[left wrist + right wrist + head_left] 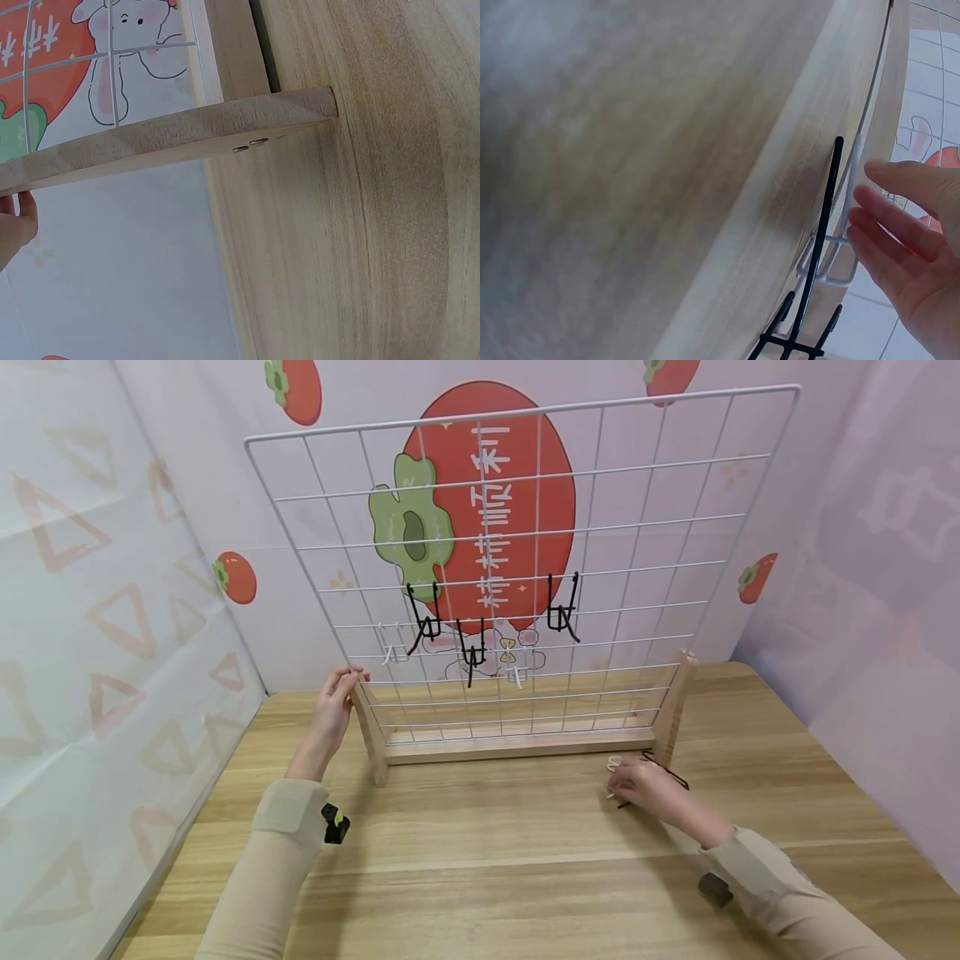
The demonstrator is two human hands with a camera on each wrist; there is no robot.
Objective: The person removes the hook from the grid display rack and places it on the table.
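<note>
A white wire grid panel (622, 518) stands in a wooden stand (517, 747). My left hand (337, 702) grips the top of the stand's left post (370, 735); the left wrist view shows fingertips (28, 214) against the post's outer side. Near the right post (673, 710), my right hand (647, 787) is low over the table. Its thumb and fingers are slightly apart beside a white wire hook (850, 195). A black hook (821, 232) lies beside it. On the grid hang three black hooks (472, 653) and two white hooks (517, 675).
The wood-grain table (480, 868) extends in front of the stand. Behind the grid is a pale backdrop (637, 643) with a large red fruit print. Cloth walls rise at the left (97, 635) and right (862, 635).
</note>
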